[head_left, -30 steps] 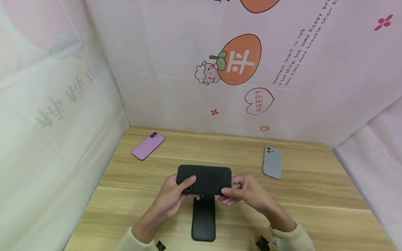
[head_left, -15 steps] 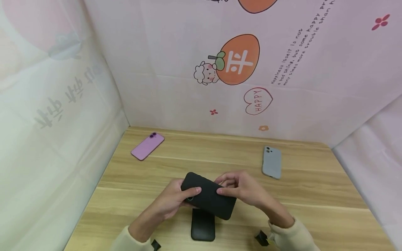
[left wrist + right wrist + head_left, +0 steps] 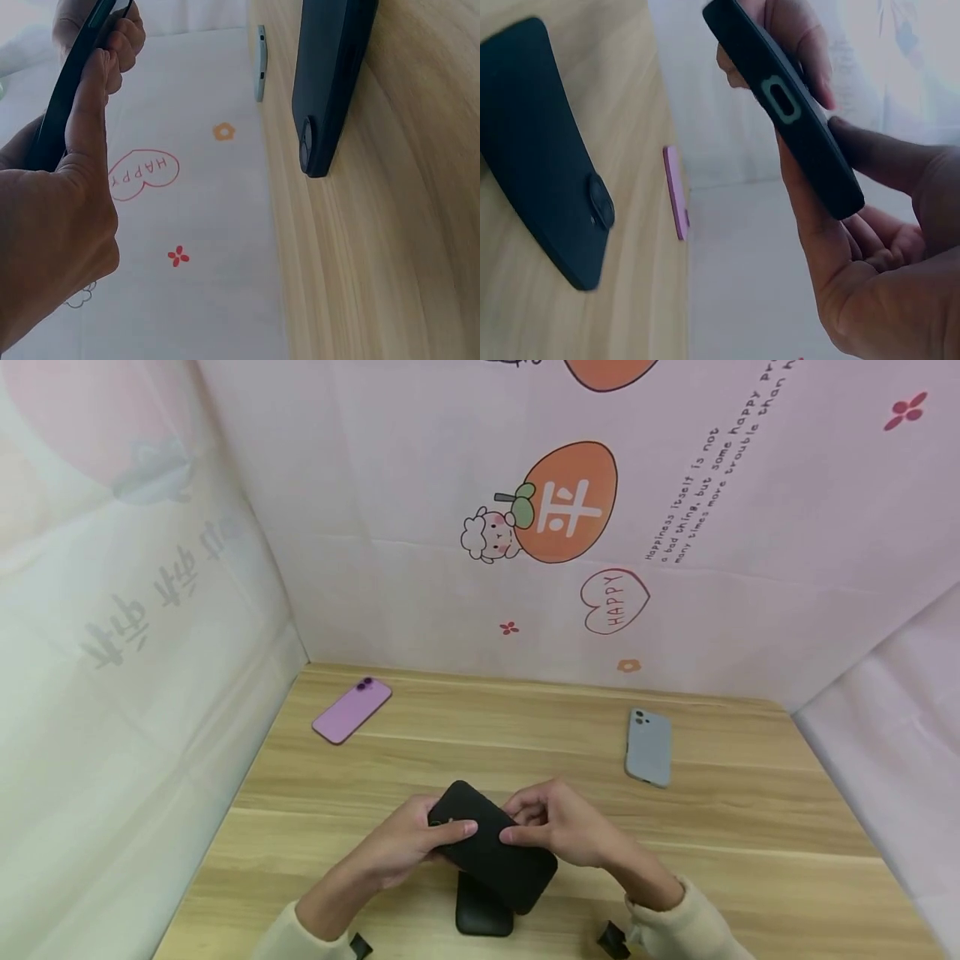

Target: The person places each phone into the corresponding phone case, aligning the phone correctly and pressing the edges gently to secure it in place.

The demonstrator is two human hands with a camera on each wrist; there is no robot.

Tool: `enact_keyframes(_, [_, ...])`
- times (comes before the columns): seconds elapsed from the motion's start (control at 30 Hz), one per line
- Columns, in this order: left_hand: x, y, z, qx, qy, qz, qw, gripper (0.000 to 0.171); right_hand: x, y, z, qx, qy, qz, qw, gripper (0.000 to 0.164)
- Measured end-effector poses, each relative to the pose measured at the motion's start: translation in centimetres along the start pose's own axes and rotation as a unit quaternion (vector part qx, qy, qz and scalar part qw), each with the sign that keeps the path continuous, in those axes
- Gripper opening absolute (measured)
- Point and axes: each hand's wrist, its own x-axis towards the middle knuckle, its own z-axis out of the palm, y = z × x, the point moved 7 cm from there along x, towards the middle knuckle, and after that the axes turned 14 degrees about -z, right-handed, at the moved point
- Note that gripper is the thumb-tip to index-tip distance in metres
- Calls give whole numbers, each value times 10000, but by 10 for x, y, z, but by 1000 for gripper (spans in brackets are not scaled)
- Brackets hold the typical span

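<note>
Both hands hold a black-cased phone (image 3: 487,852) above the table, tilted with its right end lower and nearer the body. My left hand (image 3: 401,843) grips its upper left end, thumb across the back. My right hand (image 3: 566,827) pinches its far long edge, thumb on the back and fingers behind. In the right wrist view, a pale-rimmed port opening shows on the end of the held phone (image 3: 795,120). Below it a second black-cased phone (image 3: 482,912) lies on the table, partly hidden; its raised camera ring shows on this phone (image 3: 540,150) in the right wrist view.
On the wood-grain table (image 3: 750,827) a purple phone (image 3: 352,711) lies at the back left, and a grey-blue phone (image 3: 649,748) at the back right. White printed cloth (image 3: 420,610) walls the back and sides. Small black pieces (image 3: 613,939) sit by the sleeves.
The held phone has turned from level to slanted, its right end swinging down toward the body. My right hand has shifted from its right end to its far long edge.
</note>
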Motion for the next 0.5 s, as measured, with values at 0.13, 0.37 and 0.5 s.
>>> enact_keyframes(0.13, [-5,0,-9,-155,270,4,9995,44,0,2,5,321,371,193,9986,12])
enact_keyframes(0.37, [-15,-2,-26,-208,616,-11,9979,47,3,13,22,1424,1076,707,9814,22])
enact_keyframes(0.5, [-21,-6,-35,10,660,-79,9978,46,7,19,32,1408,1299,845,9778,23])
